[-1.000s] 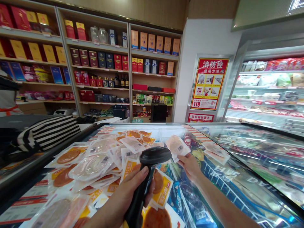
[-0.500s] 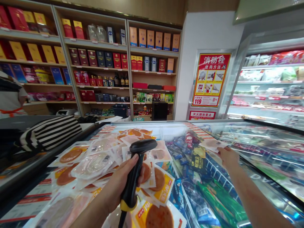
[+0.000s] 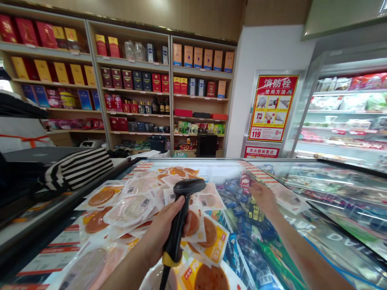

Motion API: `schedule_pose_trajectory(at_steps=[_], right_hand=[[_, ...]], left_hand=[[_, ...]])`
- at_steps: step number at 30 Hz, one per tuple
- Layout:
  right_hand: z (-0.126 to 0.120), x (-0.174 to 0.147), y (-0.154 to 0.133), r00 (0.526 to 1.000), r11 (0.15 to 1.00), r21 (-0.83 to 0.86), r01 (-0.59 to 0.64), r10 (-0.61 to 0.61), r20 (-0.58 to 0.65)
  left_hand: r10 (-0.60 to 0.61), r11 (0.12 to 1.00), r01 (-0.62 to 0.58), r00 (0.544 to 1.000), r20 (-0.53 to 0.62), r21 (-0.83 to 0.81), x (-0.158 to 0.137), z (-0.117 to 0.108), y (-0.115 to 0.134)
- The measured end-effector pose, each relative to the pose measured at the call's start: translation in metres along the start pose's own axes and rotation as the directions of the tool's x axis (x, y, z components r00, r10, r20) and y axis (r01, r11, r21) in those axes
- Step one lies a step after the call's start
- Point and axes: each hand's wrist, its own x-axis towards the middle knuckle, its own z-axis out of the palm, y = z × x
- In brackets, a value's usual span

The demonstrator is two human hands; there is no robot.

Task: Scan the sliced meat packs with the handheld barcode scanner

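My left hand point(image 3: 169, 225) is closed around the handle of a black barcode scanner point(image 3: 177, 225) with a yellow band low on its grip. The scanner stands upright above a heap of flat plastic food packets point(image 3: 133, 207), each holding a round, patty-like disc. My right hand point(image 3: 264, 197) is stretched over the freezer's glass, slightly blurred, with its fingers loosely apart and nothing visible in them. To its right, a single flat packet point(image 3: 290, 197) lies on the glass, apart from the hand. Beneath the right hand, bagged frozen goods point(image 3: 242, 201) show through the glass.
The chest freezer's dark frame point(image 3: 121, 171) runs along the left. Beside it lies a black-and-white striped bag point(image 3: 78, 169). Shelves of boxed goods point(image 3: 133, 78) and a red fire-hydrant sign point(image 3: 273, 108) stand behind. A lit refrigerated case point(image 3: 347, 108) is at the right.
My right hand has let go of the packet at the right and moved left, leaving it on the glass. My left hand still holds the scanner. The view has shifted slightly.
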Motion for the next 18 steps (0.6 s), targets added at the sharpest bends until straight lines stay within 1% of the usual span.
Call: schedule_pose_trajectory(at_steps=[1, 2, 4, 5, 7, 10, 12, 13, 15, 16, 18], right_hand=[[0.011, -0.003, -0.022, 0.988, 0.998, -0.033, 0.059, -0.053, 0.145], [0.022, -0.005, -0.043, 0.973, 0.994, -0.035, 0.105, -0.096, 0.209], [0.038, -0.010, -0.074, 0.949, 0.986, -0.098, 0.131, -0.096, 0.300], [0.042, -0.013, -0.084, 0.937, 0.979, -0.145, 0.145, -0.088, 0.339], [0.046, -0.019, -0.094, 0.913, 0.962, -0.215, 0.168, -0.069, 0.402], [0.043, -0.028, -0.094, 0.904, 0.955, -0.231, 0.187, -0.075, 0.420], [0.041, -0.035, -0.091, 0.901, 0.945, -0.214, 0.247, -0.143, 0.409], [0.040, -0.038, -0.090, 0.893, 0.935, -0.199, 0.292, -0.192, 0.408], [0.040, -0.042, -0.084, 0.860, 0.907, -0.169, 0.385, -0.286, 0.422], [0.039, -0.043, -0.079, 0.848, 0.896, -0.165, 0.413, -0.312, 0.429], [0.037, -0.041, -0.064, 0.844, 0.883, -0.179, 0.433, -0.327, 0.425]], left_hand=[[0.000, 1.000, 0.000, 1.000, 0.004, 0.002, 0.000, 0.000, 0.000], [-0.002, 1.000, 0.002, 1.000, 0.004, 0.002, 0.000, 0.000, 0.000], [-0.010, 1.000, 0.010, 1.000, -0.009, 0.001, 0.000, -0.001, 0.000], [-0.016, 1.000, 0.016, 1.000, -0.019, -0.002, 0.001, -0.001, 0.001], [-0.023, 1.000, 0.023, 0.999, -0.030, -0.008, 0.001, -0.002, 0.001], [-0.027, 1.000, 0.026, 0.999, -0.022, -0.015, 0.002, -0.002, 0.000], [-0.028, 1.000, 0.028, 0.999, -0.025, -0.006, 0.002, -0.002, -0.001], [-0.029, 1.000, 0.029, 0.999, -0.030, 0.002, 0.002, -0.002, -0.001], [-0.028, 0.999, 0.029, 0.999, -0.034, 0.016, 0.002, -0.002, -0.002], [-0.026, 0.999, 0.027, 0.999, -0.029, 0.023, 0.002, -0.003, -0.003], [-0.021, 1.000, 0.021, 1.000, -0.018, 0.021, 0.001, -0.003, -0.002]])
